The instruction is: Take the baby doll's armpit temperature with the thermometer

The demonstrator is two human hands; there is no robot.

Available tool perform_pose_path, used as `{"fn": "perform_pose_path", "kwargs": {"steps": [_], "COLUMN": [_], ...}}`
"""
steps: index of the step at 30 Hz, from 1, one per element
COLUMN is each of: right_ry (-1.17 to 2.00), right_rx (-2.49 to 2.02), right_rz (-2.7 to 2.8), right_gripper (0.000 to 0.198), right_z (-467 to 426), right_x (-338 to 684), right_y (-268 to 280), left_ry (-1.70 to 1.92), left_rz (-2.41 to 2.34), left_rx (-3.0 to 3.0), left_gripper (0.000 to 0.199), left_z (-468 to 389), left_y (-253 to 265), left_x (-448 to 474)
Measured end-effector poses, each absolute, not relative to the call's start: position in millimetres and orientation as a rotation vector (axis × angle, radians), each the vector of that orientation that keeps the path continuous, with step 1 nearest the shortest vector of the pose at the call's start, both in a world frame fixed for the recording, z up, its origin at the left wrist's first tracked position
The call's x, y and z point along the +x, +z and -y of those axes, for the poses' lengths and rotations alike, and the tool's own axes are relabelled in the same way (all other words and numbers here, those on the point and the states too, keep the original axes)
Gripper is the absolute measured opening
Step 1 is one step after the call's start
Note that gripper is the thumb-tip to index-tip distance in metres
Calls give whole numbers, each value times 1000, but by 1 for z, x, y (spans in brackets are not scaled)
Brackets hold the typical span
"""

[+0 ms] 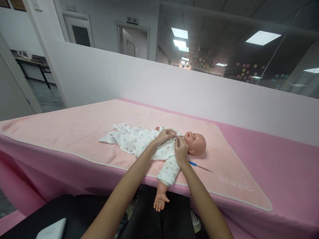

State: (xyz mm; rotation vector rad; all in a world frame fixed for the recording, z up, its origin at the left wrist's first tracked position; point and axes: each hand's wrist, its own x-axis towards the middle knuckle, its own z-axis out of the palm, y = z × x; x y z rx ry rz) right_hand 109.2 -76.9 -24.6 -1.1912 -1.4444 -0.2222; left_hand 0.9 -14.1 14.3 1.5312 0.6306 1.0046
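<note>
We locate the doll [163,155] on its back upon the pale pink blanket [82,126], under both hands; all clock positions are read from the hands as seen in the view. Its bare head [198,145] lies at 3 o'clock and the leg ends of its white printed outfit [132,137] at 9 o'clock. Its near arm [162,188] runs toward 6 o'clock, past the table edge. Our right hand [181,147] is curled, thumb and fingers pinching the outfit just beside the neck. Our left hand [164,136] rests on the chest with fingers bent; we cannot tell whether they pinch cloth. A thin stick with a blue end [192,163] lies on the blanket between 4 and 5 o'clock, near the right wrist. At 8 o'clock, a flat white object [53,229] sits on a black surface [82,207]. A white low wall [211,93] stands at 12 o'clock.
</note>
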Motion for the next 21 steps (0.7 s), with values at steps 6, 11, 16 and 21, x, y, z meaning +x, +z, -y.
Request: {"fn": "perform_pose_path", "kwargs": {"steps": [6,11,16,21], "right_ry": [-228,-232,-200,-156], "right_rx": [-1190,-1196,-1179,-1188], "right_rz": [1432,1410,1390,1387], "right_gripper": [25,25,23,24], "right_z": [78,79,80,79], "right_x": [109,109,109,109], "right_y": [-24,-24,-24,-25], "left_ry": [987,910,850,878], "left_rz": [-636,-516,-498,-547], "left_rx": [1515,1579,1689,1686], "left_gripper": [22,27,36,35], "left_z": [16,18,19,17], "left_y": [16,19,21,18], "left_x": [0,-4,-7,-7]}}
